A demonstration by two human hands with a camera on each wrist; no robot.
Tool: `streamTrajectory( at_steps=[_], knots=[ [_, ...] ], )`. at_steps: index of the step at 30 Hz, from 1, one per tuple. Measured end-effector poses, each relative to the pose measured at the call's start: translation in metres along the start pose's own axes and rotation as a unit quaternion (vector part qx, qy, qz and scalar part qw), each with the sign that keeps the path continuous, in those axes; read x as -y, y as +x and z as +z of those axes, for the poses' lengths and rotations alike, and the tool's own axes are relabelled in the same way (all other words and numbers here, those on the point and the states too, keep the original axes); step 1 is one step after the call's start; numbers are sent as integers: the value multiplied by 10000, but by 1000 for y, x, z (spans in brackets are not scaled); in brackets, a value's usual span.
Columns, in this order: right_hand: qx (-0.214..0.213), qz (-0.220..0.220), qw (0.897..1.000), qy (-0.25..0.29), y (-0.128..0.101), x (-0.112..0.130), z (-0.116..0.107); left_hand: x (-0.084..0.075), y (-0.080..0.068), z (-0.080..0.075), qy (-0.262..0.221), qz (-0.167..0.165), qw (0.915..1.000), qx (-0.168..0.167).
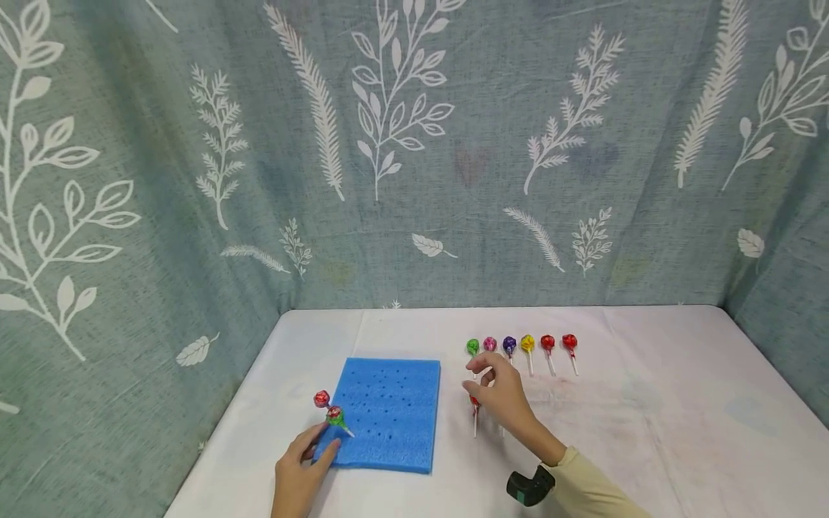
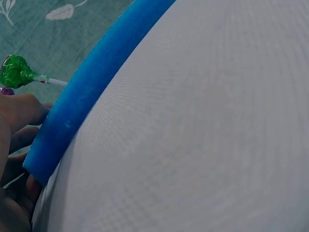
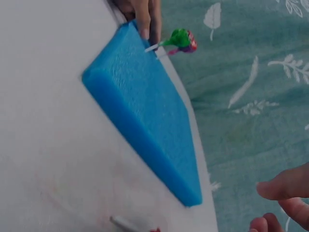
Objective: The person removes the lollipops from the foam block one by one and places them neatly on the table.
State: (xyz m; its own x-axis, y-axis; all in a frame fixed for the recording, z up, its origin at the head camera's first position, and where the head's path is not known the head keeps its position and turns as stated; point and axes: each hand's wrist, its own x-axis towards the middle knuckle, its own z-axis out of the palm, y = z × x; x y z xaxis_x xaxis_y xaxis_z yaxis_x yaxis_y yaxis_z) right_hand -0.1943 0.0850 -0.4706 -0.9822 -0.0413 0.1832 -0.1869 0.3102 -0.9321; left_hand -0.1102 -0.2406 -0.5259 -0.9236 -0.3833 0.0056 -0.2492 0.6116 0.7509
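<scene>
My left hand (image 1: 301, 464) grips the near left corner of a blue foam block (image 1: 404, 432), thumb and fingers on its edges. Two lollipops stand in the foam's left side beside that hand: a green-and-red lollipop (image 1: 334, 415) and a red lollipop (image 1: 322, 398) behind it. My right hand (image 1: 501, 396) hovers over the loose lollipops, its fingertips near the stick of a green lollipop (image 1: 473, 347). In the right wrist view, the thumb (image 3: 285, 183) and fingers are apart, with nothing visible between them. Below this hand lies another red lollipop (image 1: 476, 410), partly covered.
Along the back row lie a pink lollipop (image 1: 490, 344), a purple lollipop (image 1: 509, 344), a yellow lollipop (image 1: 527, 343) and two red lollipops (image 1: 547, 342). Small holes dot the foam. A patterned curtain (image 1: 479, 158) hangs behind the white table (image 1: 648, 446).
</scene>
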Motion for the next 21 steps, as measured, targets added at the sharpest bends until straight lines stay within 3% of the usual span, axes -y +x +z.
streamTrajectory(
  at_steps=[10,21],
  knots=[
    [435,-536,9973,259,-4,15,23,2,0,2,158,-8,9997,-175],
    [989,-943,9902,291,-8,27,48,1,1,1,57,47,9999,-113]
  ],
)
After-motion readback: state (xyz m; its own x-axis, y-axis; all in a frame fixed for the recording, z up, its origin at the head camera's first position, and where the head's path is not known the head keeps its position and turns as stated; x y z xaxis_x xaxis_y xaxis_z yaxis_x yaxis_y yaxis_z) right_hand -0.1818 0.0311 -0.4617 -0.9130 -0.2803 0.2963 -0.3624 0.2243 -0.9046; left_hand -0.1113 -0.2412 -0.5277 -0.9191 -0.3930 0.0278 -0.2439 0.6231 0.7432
